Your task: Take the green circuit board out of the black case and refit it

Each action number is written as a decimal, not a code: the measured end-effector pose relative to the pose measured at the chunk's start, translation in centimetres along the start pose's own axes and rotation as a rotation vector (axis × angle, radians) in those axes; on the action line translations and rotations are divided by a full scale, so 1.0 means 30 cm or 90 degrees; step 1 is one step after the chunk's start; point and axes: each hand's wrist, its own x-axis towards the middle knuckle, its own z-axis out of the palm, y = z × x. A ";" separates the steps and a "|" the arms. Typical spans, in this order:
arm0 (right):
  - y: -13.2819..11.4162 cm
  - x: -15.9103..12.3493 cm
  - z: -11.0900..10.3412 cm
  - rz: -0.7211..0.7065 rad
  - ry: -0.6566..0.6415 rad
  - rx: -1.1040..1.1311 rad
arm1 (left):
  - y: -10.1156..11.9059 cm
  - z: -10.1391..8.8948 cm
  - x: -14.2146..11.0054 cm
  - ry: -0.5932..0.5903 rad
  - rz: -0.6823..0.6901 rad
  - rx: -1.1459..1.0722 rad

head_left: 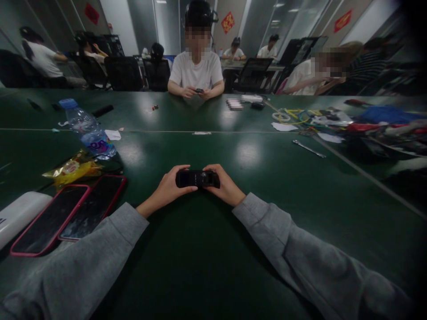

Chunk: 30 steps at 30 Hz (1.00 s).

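Note:
Between my two hands is a small black oblong device (197, 178) with a dark screen-like panel at its left end and small pale markings near its middle. What kind of device it is I cannot tell. My left hand (171, 183) is closed round the left end, thumb along the near edge and fingers at the far side. Gripping the right end is my right hand (223, 183), its fingertips curled over the far edge. The device lies level, just above or on the green table (200, 249); which of these is unclear.
At my left are two red-edged phones (95, 206), a white object (22, 215), a yellow packet (75, 169) and a tilted plastic bottle (88, 126). A wrench (308, 149) and heaped cables (310, 116) lie at right. Opposite sits a person (196, 66) holding something small and dark.

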 end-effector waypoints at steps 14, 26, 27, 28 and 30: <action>-0.009 0.019 -0.022 0.080 -0.025 0.176 | 0.014 -0.005 -0.005 -0.013 -0.006 -0.002; -0.002 0.016 -0.029 0.128 -0.024 0.217 | 0.016 -0.007 -0.009 -0.025 0.002 0.000; -0.003 0.016 -0.029 0.130 -0.021 0.215 | 0.015 -0.007 -0.009 -0.023 0.000 -0.004; -0.005 0.016 -0.029 0.131 -0.019 0.213 | 0.014 -0.006 -0.008 -0.022 -0.004 -0.010; -0.010 0.018 -0.030 0.131 -0.027 0.204 | 0.012 -0.005 -0.006 -0.018 -0.012 -0.025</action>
